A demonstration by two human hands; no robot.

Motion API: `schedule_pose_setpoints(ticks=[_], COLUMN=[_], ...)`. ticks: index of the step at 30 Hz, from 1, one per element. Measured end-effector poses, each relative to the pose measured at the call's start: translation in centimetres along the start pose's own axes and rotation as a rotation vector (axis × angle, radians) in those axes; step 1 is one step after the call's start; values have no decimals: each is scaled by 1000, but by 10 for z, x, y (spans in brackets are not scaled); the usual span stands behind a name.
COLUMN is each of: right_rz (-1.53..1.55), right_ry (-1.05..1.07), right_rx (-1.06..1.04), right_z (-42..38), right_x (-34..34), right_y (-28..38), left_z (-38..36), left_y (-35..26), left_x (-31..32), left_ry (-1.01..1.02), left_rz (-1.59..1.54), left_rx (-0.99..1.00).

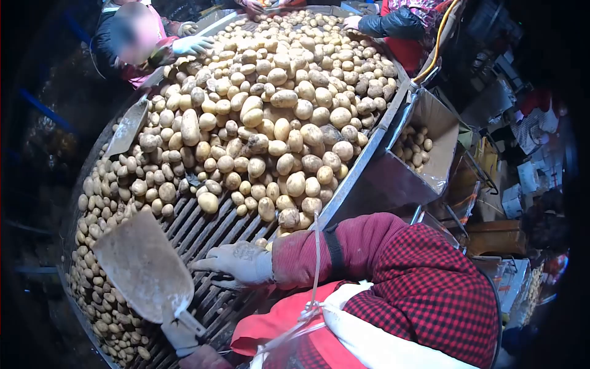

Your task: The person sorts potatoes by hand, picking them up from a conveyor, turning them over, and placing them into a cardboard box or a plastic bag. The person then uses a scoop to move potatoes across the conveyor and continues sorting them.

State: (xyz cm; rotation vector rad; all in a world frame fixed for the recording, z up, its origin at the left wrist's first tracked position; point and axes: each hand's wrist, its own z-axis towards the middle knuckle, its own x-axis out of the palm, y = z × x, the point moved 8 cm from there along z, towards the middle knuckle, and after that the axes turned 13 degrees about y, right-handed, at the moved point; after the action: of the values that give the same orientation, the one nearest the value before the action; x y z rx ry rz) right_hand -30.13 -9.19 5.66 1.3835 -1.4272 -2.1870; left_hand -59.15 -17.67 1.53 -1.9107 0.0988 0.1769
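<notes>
My left hand [179, 338], in a grey glove at the lower left, is wrapped around the handle of a scoop [144, 264]. The scoop's wide, flat, dirt-stained blade points up and left over the slatted table. Just right of the blade, my right hand [236, 263] reaches out in a grey glove, palm down with fingers extended. It holds nothing that I can see and is low over the dark slats [203, 230]. Beyond both hands lies a large heap of potatoes [276, 129]; smaller potatoes [101, 289] line the left side.
A second metal blade [129, 126] rests among the potatoes along the left rim. At the right, a cardboard box [424, 147] holds potatoes beside the table's metal edge [362, 163]. Other people's hands, one in a pale glove [192, 45], are at the far side. A yellow cable [437, 46] hangs at upper right.
</notes>
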Motion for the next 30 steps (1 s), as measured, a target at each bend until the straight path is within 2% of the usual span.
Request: schedule_pose_setpoints(ticks=[4, 7, 9, 13, 14, 15, 17, 18, 19, 20, 22, 24, 25, 27, 28, 29, 30], right_rz=[19, 127, 133, 76, 63, 52, 166, 181, 203, 269, 308, 323, 179, 219, 224, 199, 220], right_ry=[-120, -70, -115, -180, -222, -266, -308, -349, -390, -304, -269, -222, -255, -226, -316, -312, -404], right_rx=[-37, 34, 63, 181, 184, 187, 216, 190, 155, 300, 266, 252, 180, 225, 198, 308, 303], right_z=[-2, -8, -15, -31, -37, -42, -53, -57, -57, -63, -66, -70, -73, -87, -100, -114, -132], right_x=[11, 10, 2, -9, -14, -20, -40, -43, -49, -48, -52, -52, -59, -78, -97, -110, -126], right_y=[6, 7, 8, -12, -16, -21, -25, -31, -32, -41, -47, -59, -59, -70, -69, -78, -90], left_z=[-37, -56, -65, -81, -94, -95, -114, -117, -114, -108, -91, -69, -58, -26, -10, 10, 24], left_y=[27, 45, 56, 80, 45, 47, 14, -4, -17, -14, -23, -42, -55, -84, -79, -83, -77], left_x=[-70, -111, -137, -195, -180, -185, -204, -190, -170, -169, -138, -82, -48, 26, 55, 86, 105], left_ry=[-57, -163, -242, -479, -683, -690, -1008, -1018, -1003, -980, -899, -763, -681, -488, -458, -317, -246], left_rz=[-11, -109, -178, -323, -340, -343, 334, 402, 414, 496, 561, 546, 564, 714, 728, 694, 748], left_rx=[-281, -363, -372, -290, -128, -128, 47, 128, 216, 314, 512, 512, 605, 481, 482, 343, 385])
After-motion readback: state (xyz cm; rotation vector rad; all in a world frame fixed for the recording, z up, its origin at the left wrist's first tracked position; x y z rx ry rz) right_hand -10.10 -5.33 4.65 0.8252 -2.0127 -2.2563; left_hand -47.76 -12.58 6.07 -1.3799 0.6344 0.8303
